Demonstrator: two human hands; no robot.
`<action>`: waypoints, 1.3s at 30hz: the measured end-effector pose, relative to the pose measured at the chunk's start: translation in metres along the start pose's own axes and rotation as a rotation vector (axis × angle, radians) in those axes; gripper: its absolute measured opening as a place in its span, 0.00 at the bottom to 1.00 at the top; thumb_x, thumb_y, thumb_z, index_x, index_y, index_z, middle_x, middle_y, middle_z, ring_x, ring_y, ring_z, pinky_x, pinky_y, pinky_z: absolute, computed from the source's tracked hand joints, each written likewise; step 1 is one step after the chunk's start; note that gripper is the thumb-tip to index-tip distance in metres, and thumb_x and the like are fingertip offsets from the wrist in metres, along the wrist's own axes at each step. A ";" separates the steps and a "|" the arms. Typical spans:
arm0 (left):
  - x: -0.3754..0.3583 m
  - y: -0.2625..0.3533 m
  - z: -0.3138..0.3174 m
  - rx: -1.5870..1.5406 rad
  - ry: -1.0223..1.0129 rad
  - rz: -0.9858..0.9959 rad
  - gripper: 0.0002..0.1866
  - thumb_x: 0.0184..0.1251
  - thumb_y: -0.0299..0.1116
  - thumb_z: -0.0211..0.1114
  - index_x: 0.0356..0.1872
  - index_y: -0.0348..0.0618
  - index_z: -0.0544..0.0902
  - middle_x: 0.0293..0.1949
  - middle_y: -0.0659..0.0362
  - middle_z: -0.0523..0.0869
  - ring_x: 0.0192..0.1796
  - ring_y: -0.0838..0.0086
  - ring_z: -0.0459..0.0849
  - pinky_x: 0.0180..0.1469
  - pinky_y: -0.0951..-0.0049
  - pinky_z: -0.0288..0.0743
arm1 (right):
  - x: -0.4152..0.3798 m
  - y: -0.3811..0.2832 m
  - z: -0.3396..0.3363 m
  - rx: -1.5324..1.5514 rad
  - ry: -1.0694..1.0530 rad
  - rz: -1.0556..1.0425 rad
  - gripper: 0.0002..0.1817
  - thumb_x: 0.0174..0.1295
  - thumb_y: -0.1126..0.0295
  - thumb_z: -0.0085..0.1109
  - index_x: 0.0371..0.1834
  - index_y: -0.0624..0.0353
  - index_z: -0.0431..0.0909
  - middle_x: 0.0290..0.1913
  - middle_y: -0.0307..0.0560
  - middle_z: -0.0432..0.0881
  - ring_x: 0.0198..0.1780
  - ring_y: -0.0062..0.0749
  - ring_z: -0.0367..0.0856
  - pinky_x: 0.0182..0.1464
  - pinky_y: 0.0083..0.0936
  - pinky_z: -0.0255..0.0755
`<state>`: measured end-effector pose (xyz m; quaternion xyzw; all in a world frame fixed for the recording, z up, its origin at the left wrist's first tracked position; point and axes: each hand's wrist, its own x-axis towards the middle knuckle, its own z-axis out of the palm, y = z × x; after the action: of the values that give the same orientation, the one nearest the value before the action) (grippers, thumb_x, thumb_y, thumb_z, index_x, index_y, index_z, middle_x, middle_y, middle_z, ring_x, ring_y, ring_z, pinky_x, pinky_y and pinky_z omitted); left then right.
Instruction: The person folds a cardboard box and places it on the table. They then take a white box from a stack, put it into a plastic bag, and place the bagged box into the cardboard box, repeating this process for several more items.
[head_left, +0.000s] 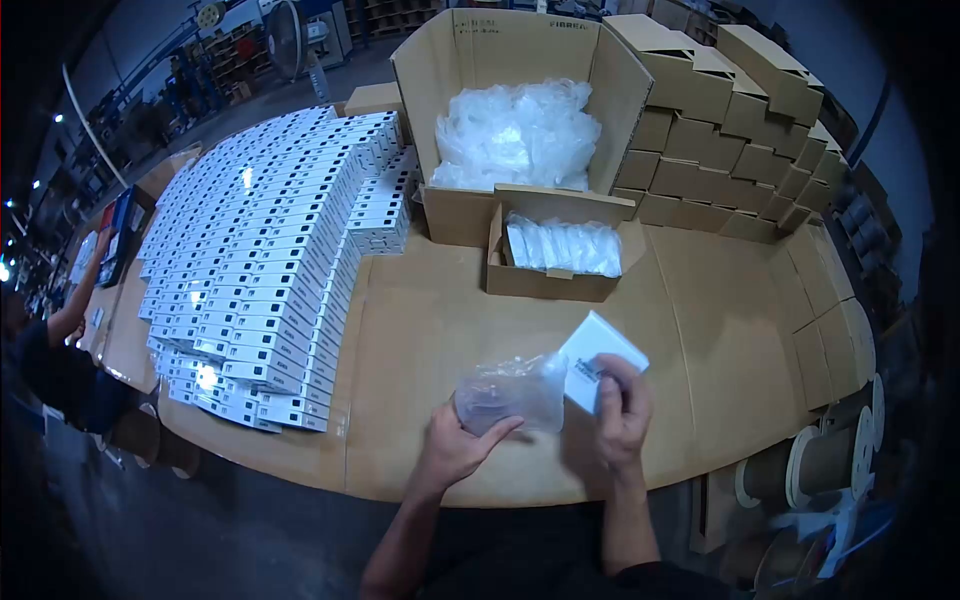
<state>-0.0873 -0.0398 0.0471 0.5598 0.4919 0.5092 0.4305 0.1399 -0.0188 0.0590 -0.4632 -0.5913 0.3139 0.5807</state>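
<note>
My left hand (462, 440) grips a clear plastic bag (510, 392), thumb across its front. In my right hand (625, 415) is a flat white box (600, 355) with small dark print, held tilted by its lower right part. The box's left edge is right at the bag's right end. Beyond my hands stands a small open cardboard box (550, 287) holding a row of bagged white items (565, 246). Behind it, a large open carton (415, 95) is heaped with loose clear plastic bags (520, 135).
Tall stacks of white boxes (270, 250) fill the table's left side. Brown cardboard boxes (700, 140) are piled at the back right. Cardboard covers the table (420, 330). Cable spools (835, 455) stand past the right edge. Another person (60, 350) works at far left.
</note>
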 end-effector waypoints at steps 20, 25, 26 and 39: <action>0.004 -0.008 -0.003 0.201 -0.078 0.109 0.30 0.60 0.39 0.83 0.55 0.30 0.79 0.42 0.43 0.91 0.47 0.54 0.93 0.49 0.61 0.86 | 0.105 -0.064 0.007 0.101 -0.617 -0.439 0.14 0.50 0.86 0.60 0.38 0.62 0.89 0.39 0.47 0.83 0.40 0.33 0.79 0.42 0.29 0.73; 0.001 -0.020 0.002 0.162 -0.052 0.071 0.31 0.60 0.38 0.82 0.58 0.32 0.79 0.44 0.44 0.91 0.49 0.55 0.93 0.51 0.60 0.86 | 0.101 -0.065 0.015 0.069 -0.621 -0.306 0.14 0.59 0.83 0.61 0.46 0.63 0.89 0.45 0.51 0.88 0.44 0.34 0.85 0.47 0.29 0.79; 0.001 -0.023 0.002 0.146 -0.051 0.071 0.31 0.60 0.37 0.82 0.59 0.32 0.79 0.44 0.45 0.92 0.50 0.56 0.93 0.51 0.61 0.86 | 0.098 -0.067 0.017 0.079 -0.608 -0.221 0.13 0.61 0.82 0.62 0.48 0.63 0.89 0.46 0.51 0.88 0.45 0.34 0.86 0.49 0.29 0.79; 0.005 0.001 -0.007 0.104 -0.082 -0.039 0.30 0.60 0.30 0.82 0.62 0.32 0.80 0.49 0.49 0.93 0.53 0.68 0.92 0.56 0.66 0.84 | 0.084 -0.047 0.030 0.264 -0.290 0.032 0.11 0.68 0.79 0.68 0.46 0.62 0.74 0.33 0.33 0.76 0.34 0.10 0.74 0.34 0.14 0.67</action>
<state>-0.0940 -0.0356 0.0495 0.5922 0.5105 0.4511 0.4303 0.1106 0.0455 0.1308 -0.3424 -0.6151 0.4613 0.5400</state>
